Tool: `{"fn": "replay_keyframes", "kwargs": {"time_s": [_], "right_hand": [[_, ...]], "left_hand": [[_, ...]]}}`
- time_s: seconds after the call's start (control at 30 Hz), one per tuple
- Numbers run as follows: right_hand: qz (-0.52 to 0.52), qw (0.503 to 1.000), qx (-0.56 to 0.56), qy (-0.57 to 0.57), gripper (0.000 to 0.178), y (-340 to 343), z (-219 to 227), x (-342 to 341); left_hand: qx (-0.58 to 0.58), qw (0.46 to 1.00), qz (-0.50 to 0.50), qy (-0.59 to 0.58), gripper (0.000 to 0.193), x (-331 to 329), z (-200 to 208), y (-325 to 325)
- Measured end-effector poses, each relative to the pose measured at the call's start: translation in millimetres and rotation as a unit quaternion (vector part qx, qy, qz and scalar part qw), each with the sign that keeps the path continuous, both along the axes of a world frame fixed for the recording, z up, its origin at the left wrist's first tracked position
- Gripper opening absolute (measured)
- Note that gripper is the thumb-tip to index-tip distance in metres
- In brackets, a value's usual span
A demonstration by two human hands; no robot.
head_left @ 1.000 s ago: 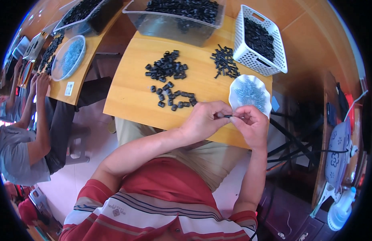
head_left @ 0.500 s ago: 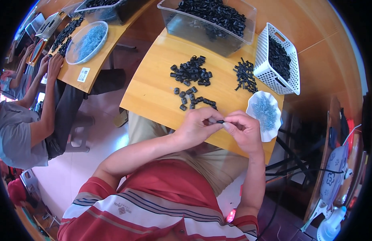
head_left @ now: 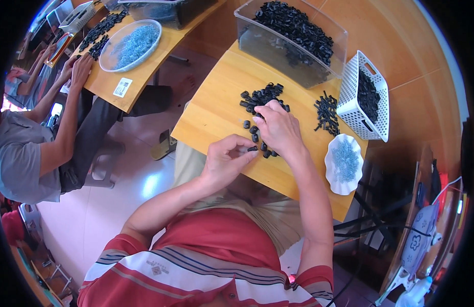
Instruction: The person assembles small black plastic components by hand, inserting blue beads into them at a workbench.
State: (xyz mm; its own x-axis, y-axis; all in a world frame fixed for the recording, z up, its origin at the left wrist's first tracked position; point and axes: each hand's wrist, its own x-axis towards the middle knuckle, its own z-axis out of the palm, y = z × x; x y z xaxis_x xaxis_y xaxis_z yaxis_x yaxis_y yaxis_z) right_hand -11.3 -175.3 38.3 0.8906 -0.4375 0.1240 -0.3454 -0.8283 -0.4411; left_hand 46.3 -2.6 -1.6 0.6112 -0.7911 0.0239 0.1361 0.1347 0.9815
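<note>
Between the thumb and fingers of my left hand (head_left: 224, 157) is a small black plastic piece (head_left: 253, 148), held over the table's near edge. My right hand (head_left: 280, 129) reaches over the heap of short, thick black plastic pieces (head_left: 259, 95), its thumb and fingertips bent down among them. Dark pieces show at those fingertips, but what they grip is partly hidden. Several loose thick pieces lie between and under my hands. Farther right is a small pile of thin black plastic pieces (head_left: 326, 113). Near it stands a white wavy-edged dish (head_left: 331, 176) of tiny clear-blue pieces (head_left: 344, 156).
A clear plastic bin (head_left: 280, 59) full of black pieces stands at the table's (head_left: 211, 117) back. Right of it is a white perforated basket (head_left: 353, 110) with more. On the left, a person in grey (head_left: 22, 153) works at another table beside a round tray (head_left: 105, 64) of blue pieces.
My hands have parted from around one small black piece. The right hand has moved up and left to the heap; the left keeps a black piece. The view has shifted slightly.
</note>
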Motion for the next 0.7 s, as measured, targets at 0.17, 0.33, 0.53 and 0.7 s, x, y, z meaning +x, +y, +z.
{"fn": "replay_keyframes", "kwargs": {"time_s": [0.17,0.33,0.53,0.7], "right_hand": [[-0.024,0.998,-0.025,0.060,0.020,1.9,-4.2,12.1],[-0.012,0.999,-0.014,0.048,0.018,3.0,-3.4,12.0],[0.019,0.999,-0.019,0.031,0.016,-1.4,-7.5,10.2],[0.042,0.998,-0.027,0.040,0.011,1.5,-2.4,8.2]], "left_hand": [[0.025,0.999,0.026,0.002,0.017,10.2,1.3,7.1],[0.007,0.999,0.039,0.025,0.017,14.6,-4.9,7.9],[0.015,0.999,0.028,0.019,0.018,15.9,-11.5,7.4],[0.012,0.999,0.024,0.036,0.017,15.7,-8.3,6.0]]}}
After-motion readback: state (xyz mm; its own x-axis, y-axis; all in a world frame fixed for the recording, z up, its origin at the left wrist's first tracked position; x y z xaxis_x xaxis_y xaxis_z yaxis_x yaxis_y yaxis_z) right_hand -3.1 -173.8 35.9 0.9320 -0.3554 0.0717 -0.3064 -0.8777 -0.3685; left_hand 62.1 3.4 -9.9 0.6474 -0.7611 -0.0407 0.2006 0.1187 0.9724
